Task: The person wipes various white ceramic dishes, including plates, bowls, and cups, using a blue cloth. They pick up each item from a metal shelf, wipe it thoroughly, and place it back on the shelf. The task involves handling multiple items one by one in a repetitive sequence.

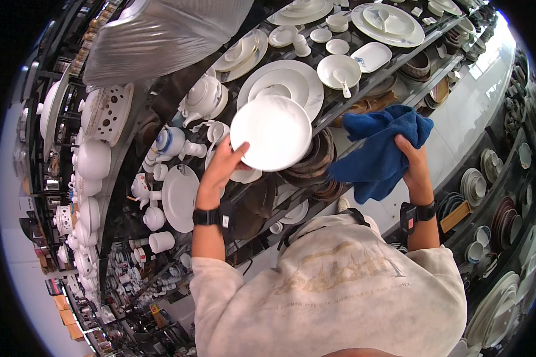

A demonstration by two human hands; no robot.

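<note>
My left hand (223,165) grips a round white plate (272,134) by its near-left rim, thumb on the face and fingers underneath. The plate hangs above the shelf, partly covering a stack of white plates (310,85). In my right hand (415,163), off to the right over the aisle, is a crumpled blue cloth (379,147) that droops down on its left side; it is apart from the plate. Near my left hand stand a white cup with a spoon (217,131) and a white teapot (203,100).
A dark shelf edge (384,67) runs diagonally past the plate. Brown bowls (317,151) sit on a lower level. Wrinkled plastic sheeting (169,44) hangs at upper left. White pots (94,160) line the left shelving. Stacked dishes (473,185) fill the shelves at right, across a tiled floor (460,120).
</note>
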